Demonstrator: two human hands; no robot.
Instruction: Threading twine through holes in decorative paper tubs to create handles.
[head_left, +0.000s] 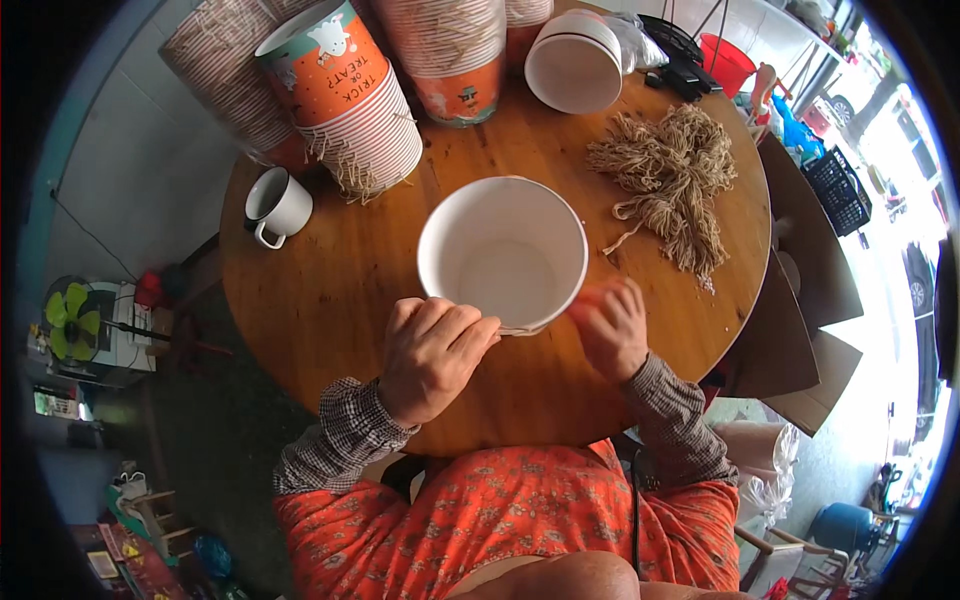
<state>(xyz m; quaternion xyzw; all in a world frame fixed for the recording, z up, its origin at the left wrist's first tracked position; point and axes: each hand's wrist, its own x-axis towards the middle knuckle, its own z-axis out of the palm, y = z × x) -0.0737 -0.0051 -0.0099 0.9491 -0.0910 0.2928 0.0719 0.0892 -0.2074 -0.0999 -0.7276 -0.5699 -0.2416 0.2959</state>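
A white-lined paper bucket [502, 250] stands at the middle of the round table, its mouth facing up. My left hand [435, 355] is closed on the near rim, fingers bent over the edge. Something thin and pale, perhaps a cord, shows along the rim beside those fingertips. Close to the bucket's right side is my right hand [612, 328], smeared by motion. An orange patch shows by its fingers; I cannot make out whether it is held. A heap of tan cords [675, 185] lies to the right on the table.
Tall stacks of orange and white paper buckets [365, 130] crowd the back left, cords hanging from one. A white mug [280, 205] is at the left edge. Another white bucket [573, 65] lies tipped at the back. Open cardboard boxes [770, 330] stand right of the wooden table [320, 300].
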